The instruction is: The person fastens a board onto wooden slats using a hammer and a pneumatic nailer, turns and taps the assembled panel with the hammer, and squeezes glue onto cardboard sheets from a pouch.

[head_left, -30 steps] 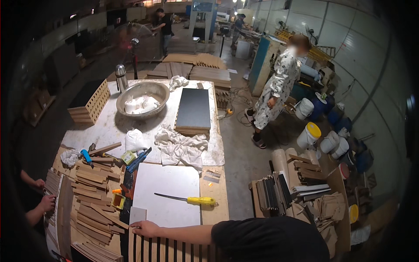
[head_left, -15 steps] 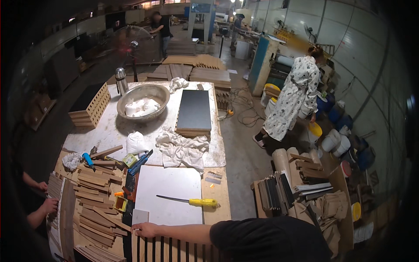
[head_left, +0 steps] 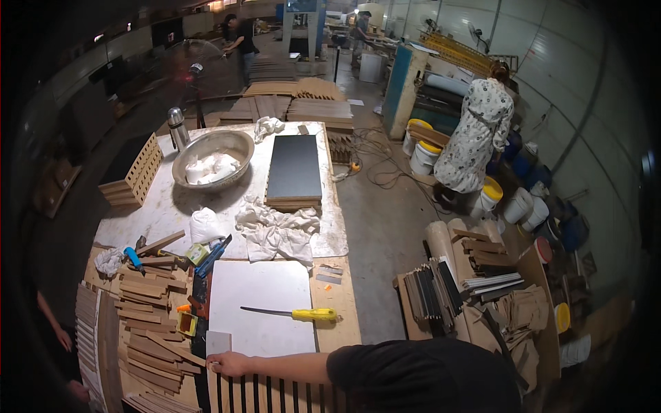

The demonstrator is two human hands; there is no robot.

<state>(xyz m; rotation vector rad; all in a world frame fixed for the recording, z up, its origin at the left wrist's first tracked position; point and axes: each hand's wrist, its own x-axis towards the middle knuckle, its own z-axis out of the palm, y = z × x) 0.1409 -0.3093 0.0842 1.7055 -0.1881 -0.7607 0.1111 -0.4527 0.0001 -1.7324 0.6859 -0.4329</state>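
Note:
My right hand [head_left: 231, 364] reaches in from the lower right, its fingers curled together at the left end of a slatted wooden panel [head_left: 279, 396] with dark grooves. What the fingertips hold, if anything, is too small to make out. Just beyond them, a small light grey square [head_left: 219, 341] lies on the corner of a white board [head_left: 260, 286]. On that board rests a yellow-handled tool [head_left: 313, 314] with a long dark blade. My left hand is out of view.
Loose wooden strips [head_left: 148, 313] lie in piles to the left, beside a co-worker's hands [head_left: 64, 339]. Farther up the table are rags [head_left: 282, 230], a metal basin [head_left: 237, 165], a flask [head_left: 177, 127] and dark-topped panels [head_left: 295, 165]. A person [head_left: 478, 134] stands by buckets [head_left: 489, 193] at right.
My view has shifted slightly. My right hand stays at the panel's end. The co-worker's hands have drawn back from the strips at left. The person at right has straightened up beside the buckets.

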